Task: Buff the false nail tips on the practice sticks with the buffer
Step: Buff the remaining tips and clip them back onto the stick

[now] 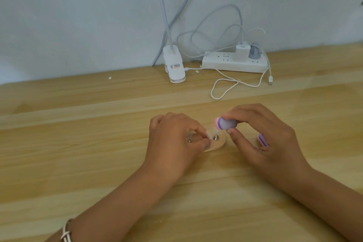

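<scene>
L hand [176,139]: thumb + forefinger pinch clear nail tip [207,134], over wooden base [217,146] mid-table [98,143]. R hand [263,137]: fingers curled round purple buffer [227,124], pink end just beside tip. Step, prob: buffing this tip. Next: short light strokes, tip held firm, then other tips. Unclear: tip see-through + blurred, buffer contact unsure; L hand hides rest of base. Power strip [234,62] at wall.

The buffer [225,124] is purple, banded pink and white at its nine o'clock end. The tip [207,134] is milky, the base [217,145] tan. The table [98,163] is pale streaked woodgrain. At twelve o'clock: a white strip [220,63] and a grey plug [254,53].
</scene>
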Available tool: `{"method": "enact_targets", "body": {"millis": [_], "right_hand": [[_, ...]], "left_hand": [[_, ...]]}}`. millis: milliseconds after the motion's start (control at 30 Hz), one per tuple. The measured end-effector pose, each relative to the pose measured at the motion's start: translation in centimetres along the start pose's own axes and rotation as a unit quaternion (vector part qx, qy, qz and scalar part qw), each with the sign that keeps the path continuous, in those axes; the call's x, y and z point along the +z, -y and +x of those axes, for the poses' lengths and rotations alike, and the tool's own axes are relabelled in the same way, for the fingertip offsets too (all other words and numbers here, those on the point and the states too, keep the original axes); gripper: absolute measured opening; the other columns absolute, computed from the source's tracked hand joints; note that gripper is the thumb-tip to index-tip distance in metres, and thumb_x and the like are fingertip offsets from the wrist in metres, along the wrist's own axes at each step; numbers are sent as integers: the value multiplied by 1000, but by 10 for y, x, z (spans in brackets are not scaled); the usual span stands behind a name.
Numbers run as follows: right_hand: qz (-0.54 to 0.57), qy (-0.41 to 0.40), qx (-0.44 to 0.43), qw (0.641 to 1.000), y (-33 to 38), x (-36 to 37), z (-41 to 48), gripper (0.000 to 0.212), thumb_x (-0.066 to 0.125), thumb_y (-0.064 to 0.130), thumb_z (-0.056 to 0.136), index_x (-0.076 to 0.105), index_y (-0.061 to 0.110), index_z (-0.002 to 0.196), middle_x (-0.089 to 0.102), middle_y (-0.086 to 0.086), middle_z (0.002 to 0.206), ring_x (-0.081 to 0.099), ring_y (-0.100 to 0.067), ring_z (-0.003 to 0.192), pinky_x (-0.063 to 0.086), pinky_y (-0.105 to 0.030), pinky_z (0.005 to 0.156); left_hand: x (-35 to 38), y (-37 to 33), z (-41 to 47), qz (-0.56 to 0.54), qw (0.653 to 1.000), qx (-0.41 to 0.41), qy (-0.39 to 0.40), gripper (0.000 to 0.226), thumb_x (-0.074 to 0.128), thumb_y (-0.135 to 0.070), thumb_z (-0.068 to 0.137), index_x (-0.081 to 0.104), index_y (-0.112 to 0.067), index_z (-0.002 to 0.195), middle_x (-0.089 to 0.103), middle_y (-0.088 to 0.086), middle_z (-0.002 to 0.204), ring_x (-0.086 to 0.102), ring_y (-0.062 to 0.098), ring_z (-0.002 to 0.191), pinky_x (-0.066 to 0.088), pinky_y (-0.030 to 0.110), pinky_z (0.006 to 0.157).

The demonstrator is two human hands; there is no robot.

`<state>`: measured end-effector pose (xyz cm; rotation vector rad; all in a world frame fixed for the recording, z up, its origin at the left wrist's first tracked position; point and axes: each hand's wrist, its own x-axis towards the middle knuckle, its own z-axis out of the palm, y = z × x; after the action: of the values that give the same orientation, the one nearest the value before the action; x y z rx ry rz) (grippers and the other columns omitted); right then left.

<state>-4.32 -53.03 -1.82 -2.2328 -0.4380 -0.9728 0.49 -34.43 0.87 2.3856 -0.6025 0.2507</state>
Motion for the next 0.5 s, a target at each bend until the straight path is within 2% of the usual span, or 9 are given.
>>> {"method": "enact_targets", "body": {"millis": [133, 267, 333, 433, 500], "right_hand": [[-5, 5, 3, 1000, 0, 0, 0, 23, 68, 0, 85, 73, 4, 107, 67, -4, 103, 62, -9, 99, 41, -11, 94], [2, 5, 5, 1000, 0, 0, 0, 23, 68, 0, 85, 72, 6, 107, 68, -3, 102, 62, -8, 100, 41, -11, 93], [7, 0, 11, 1000, 1, -1, 1, 24, 68, -1, 85, 72, 7, 107, 67, 1, 102, 60, -2, 102, 38, -8, 91], [22, -8, 30, 999, 2, -2, 3, 27, 70, -6, 84, 72, 8, 107, 66, 9, 103, 60, 3, 101, 37, -4, 88], [37, -12, 53, 998, 3, -3, 4, 32, 73, -11, 83, 71, 10, 107, 66, 12, 105, 62, 2, 99, 38, -4, 86]], "left_hand": [[-1, 0, -1, 2, 1000, -13, 1, 24, 83, -41, 63, 61, -44, 58, 65, -16, 72, 55, 5, 78, 37, 38, 89], [-2, 2, 0, -56, 998, -19, 17, 13, 81, -34, 66, 68, -33, 65, 65, -13, 66, 59, 6, 69, 46, 45, 85], [-3, 2, 1, -44, 999, -10, 30, 15, 82, -31, 68, 67, -33, 67, 63, -14, 67, 58, 3, 70, 46, 44, 86], [-2, -2, 4, 22, 999, 15, 38, 21, 75, -46, 70, 65, -38, 87, 63, -17, 87, 58, 3, 88, 35, 38, 100], [0, -7, 7, 84, 995, 20, 50, 39, 65, -62, 70, 66, -39, 102, 62, -17, 105, 53, 6, 106, 21, 34, 107]]}}
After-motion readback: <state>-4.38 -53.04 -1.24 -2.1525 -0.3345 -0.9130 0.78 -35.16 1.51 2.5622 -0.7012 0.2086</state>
